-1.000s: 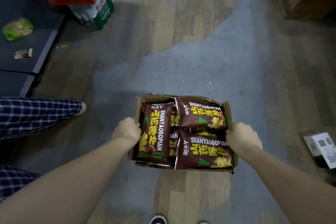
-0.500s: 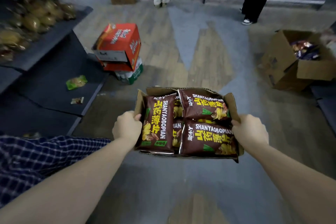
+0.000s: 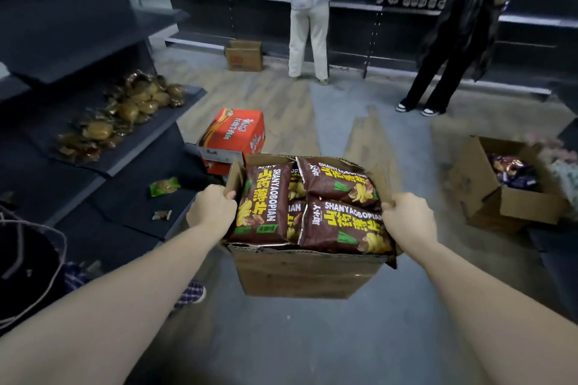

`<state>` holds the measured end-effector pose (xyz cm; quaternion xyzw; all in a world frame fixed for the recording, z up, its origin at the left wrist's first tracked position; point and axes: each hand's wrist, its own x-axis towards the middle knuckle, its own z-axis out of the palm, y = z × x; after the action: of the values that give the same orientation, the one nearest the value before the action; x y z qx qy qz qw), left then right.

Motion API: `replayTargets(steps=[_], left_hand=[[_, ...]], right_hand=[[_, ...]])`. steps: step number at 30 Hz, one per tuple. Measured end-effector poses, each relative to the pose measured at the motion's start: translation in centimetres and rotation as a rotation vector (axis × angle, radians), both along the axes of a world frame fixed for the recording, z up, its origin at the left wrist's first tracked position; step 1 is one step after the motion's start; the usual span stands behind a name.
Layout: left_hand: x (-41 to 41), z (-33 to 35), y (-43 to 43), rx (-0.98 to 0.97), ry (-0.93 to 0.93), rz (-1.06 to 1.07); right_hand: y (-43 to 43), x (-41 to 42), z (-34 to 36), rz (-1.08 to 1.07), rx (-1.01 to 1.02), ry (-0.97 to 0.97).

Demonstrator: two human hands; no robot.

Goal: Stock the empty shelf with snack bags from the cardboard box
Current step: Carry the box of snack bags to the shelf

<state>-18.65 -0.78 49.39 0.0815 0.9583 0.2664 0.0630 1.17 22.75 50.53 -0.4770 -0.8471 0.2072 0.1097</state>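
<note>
I hold the open brown cardboard box [image 3: 300,272] of dark-brown, yellow-lettered snack bags [image 3: 341,225] out before me. My left hand [image 3: 211,209] grips its left rim and my right hand [image 3: 408,217] its right, the fingertips hidden inside. A red carton [image 3: 233,131] sits just beyond its left corner. Dark shelf boards [image 3: 150,137] lie left, and a second open cardboard box [image 3: 478,191] well right, cut off.

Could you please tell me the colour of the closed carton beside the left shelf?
The carton is red with white lettering, clearest in the head view.
</note>
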Motion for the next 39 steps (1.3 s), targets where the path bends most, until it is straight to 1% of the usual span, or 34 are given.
replayTargets(steps=[5,13,20,23,28,32,39], left_hand=[[-2.1,2.0,1.9,-0.066,-0.013,0.045],[-6.9,3.1,4.4,-0.057,-0.042,0.108],[-15.6,3.6,8.5,-0.066,-0.025,0.069],[-19.9,3.5,9.9,-0.069,-0.04,0.083],[-26.6,3.7,12.3,-0.051,-0.034,0.121],[-30.8,3.5,14.3,-0.036,-0.032,0.149],[-39.4,2.6,19.3,-0.06,-0.056,0.224]], right_hand=[[2.2,-2.8,2.6,0.098,-0.018,-0.033],[7.1,-10.1,4.2,0.21,0.002,-0.023],[11.0,-19.3,4.4,0.182,0.071,-0.113],[12.5,-23.9,4.6,0.167,0.074,-0.121],[14.8,-30.9,4.7,0.148,0.075,-0.082],[17.0,-36.3,4.5,0.177,0.085,-0.074],[22.4,-47.1,3.7,0.264,0.071,-0.121]])
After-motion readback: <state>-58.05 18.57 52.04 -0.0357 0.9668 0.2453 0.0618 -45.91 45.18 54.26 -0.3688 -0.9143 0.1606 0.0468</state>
